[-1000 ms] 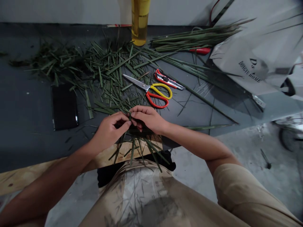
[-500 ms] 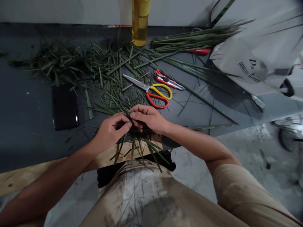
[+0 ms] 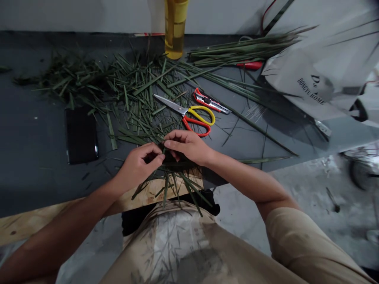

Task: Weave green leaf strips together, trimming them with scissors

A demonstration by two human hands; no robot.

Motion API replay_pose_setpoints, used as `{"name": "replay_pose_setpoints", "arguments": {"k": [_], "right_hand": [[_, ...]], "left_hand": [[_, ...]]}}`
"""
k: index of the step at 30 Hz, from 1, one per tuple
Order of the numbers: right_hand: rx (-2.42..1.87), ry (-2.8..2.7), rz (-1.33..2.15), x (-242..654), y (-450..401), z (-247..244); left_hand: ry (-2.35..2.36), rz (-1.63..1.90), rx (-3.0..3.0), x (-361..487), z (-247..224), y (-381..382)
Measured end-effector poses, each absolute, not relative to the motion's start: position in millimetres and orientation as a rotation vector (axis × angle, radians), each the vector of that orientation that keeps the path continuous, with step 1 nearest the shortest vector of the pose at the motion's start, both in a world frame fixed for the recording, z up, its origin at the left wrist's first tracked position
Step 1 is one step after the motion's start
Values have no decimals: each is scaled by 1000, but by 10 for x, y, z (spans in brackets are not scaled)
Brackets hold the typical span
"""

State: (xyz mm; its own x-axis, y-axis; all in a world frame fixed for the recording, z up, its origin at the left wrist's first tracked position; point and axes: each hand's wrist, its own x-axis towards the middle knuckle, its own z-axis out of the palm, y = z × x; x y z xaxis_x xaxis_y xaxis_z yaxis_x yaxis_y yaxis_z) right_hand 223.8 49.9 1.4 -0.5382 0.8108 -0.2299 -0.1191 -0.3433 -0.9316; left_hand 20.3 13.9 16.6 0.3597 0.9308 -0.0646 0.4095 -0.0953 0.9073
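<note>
Fingertips almost touching, my two hands work close together near the table's front edge. My left hand (image 3: 139, 163) is closed in a pinch on a narrow green leaf strip (image 3: 164, 150). My right hand (image 3: 191, 148) pinches at the same strip from the other side; its lower fingers are curled and partly hidden. Beneath them, more green leaf strips (image 3: 166, 184) fan out over the wooden edge toward my body. Just beyond my right hand lie scissors (image 3: 199, 120) with red and yellow handles, blades parted a little. A red utility knife (image 3: 210, 101) rests beside them.
Cut leaf pieces (image 3: 89, 75) are heaped across the back left. A black phone (image 3: 81, 136) lies left of my hands. Behind stands a bottle of yellow liquid (image 3: 174, 37). Long leaves (image 3: 242, 49) and a white printed bag (image 3: 310, 86) occupy the right.
The fingertips of my hands have drawn slightly apart, the right shifting a little to the right. A strip below my left hand has swung left. The tools stay put.
</note>
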Motion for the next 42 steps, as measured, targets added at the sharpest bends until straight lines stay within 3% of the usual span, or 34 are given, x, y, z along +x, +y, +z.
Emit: {"name": "replay_pose_setpoints", "arguments": {"k": [42], "right_hand": [[-893, -1066, 2084, 2200, 458, -15]], "left_hand": [[1256, 760, 1531, 232, 117, 115]]}}
